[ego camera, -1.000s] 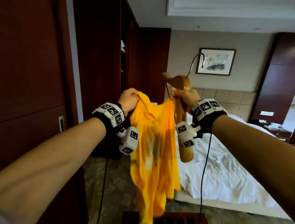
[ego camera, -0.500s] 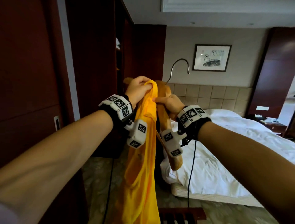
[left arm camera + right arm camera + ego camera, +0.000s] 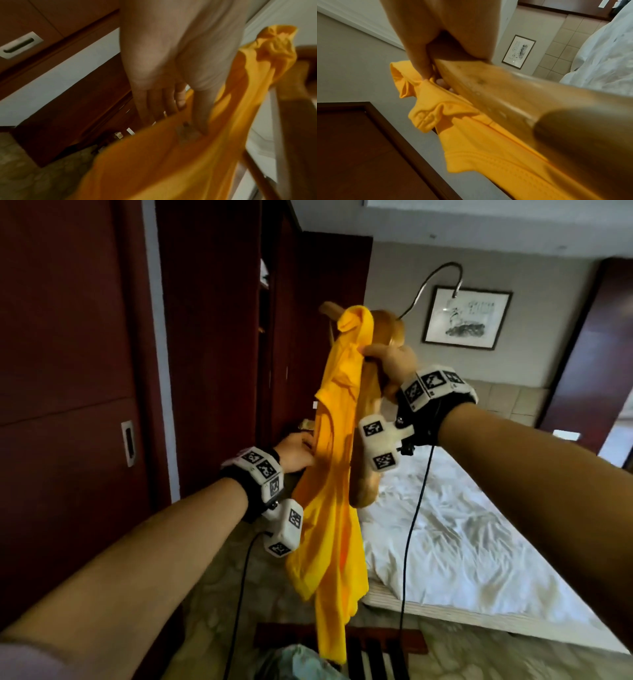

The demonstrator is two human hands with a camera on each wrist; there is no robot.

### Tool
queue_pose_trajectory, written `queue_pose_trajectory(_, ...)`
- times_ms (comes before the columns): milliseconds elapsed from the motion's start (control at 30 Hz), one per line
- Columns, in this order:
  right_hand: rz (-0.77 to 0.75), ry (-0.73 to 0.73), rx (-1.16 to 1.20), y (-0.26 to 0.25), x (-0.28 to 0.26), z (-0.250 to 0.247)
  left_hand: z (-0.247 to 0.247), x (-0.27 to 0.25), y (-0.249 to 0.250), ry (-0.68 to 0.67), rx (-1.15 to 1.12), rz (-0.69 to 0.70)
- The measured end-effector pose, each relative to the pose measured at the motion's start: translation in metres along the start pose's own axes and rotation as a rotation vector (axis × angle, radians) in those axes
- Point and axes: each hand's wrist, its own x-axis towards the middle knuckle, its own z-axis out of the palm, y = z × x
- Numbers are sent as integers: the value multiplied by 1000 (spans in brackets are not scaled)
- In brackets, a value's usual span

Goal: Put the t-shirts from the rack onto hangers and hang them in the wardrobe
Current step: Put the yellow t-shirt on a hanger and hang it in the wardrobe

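The hanger (image 3: 368, 419) was thick pale wood, varnished to a gloss that caught the light along its shoulder (image 3: 505, 97); its hook (image 3: 442, 273) was bare, shiny metal; the yellow t-shirt (image 3: 329, 491) was soft matt cloth, and up close its collar band (image 3: 488, 159) showed a fine ribbed knit and stitched seams; the wardrobe doors (image 3: 68, 371) were dark reddish wood with a smooth, low-sheen finish; the recessed pull (image 3: 20, 45) on one door was brushed, silvery metal; the bed sheet (image 3: 479, 525) was white matt cloth, creased all over; the framed picture (image 3: 467, 318) looked like paper in a dark frame; the headboard wall (image 3: 513, 402) had smooth, pale square panels.
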Motion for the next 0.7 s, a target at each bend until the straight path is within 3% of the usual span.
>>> queue_pose_trajectory(100,1,31,13,-5,9,-12,11,1,-6,-1,174,3)
queue_pose_trajectory(200,-3,72,17,-5,15,-31,4,1,-15,-139,478,-117)
queue_pose_trajectory(300,-3,126,-3,0,23,-54,-14,2,-27,-37,584,-207)
queue_pose_trajectory(400,-3,167,-24,11,32,-78,-32,8,-32,36,370,-284)
queue_pose_trajectory(567,35,225,-126,41,28,-103,-38,2,9,-228,-159,-431)
queue_pose_trajectory(700,130,206,-168,74,24,-118,-27,4,45,-230,-226,-443)
